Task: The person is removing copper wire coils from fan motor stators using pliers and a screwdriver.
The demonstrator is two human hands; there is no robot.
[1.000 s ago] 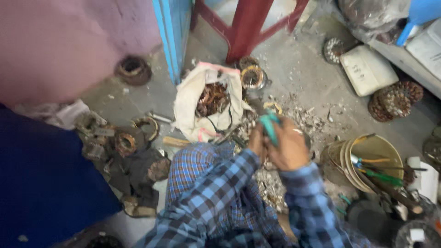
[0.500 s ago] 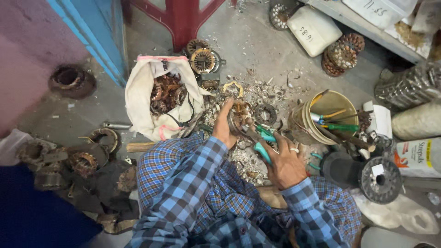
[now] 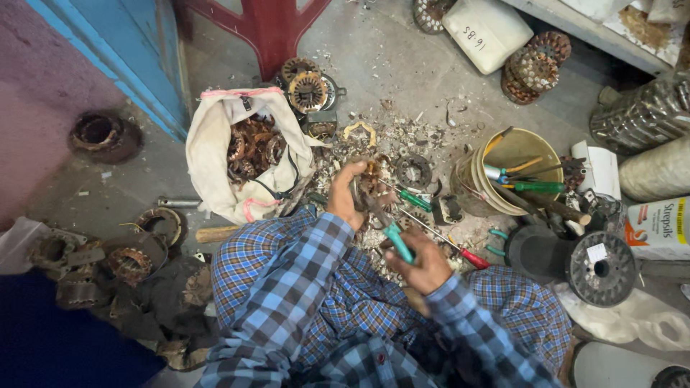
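A rusty motor winding point(image 3: 370, 188), a ring of metal with copper wire in it, sits on the concrete floor point(image 3: 402, 65) directly in front of the person's knees. The left hand point(image 3: 346, 195) is closed around its near-left edge, holding it propped up off the floor. The right hand point(image 3: 424, 264) is closed around the green handles of a pair of pliers point(image 3: 384, 219), whose nose reaches up and to the left into the winding. The pliers' long axis runs on a diagonal from the right hand, low and right, to the winding, higher and left. So the left hand is on the winding itself, while the right hand stands a little apart and touches it only through the tool.

Just beside the pliers lie a red-handled screwdriver point(image 3: 449, 243) and a green-handled screwdriver point(image 3: 410, 197), both roughly parallel to them. Bits of cut wire and scrap litter the floor around the winding. To the left stands an open white sack point(image 3: 215, 151) full of copper coils. To the right is a yellow bucket point(image 3: 517, 147) holding more tools, and near it a black spool point(image 3: 600, 267). More windings lie well apart at the far left and at the top of the view, near a red stool leg point(image 3: 277, 36).
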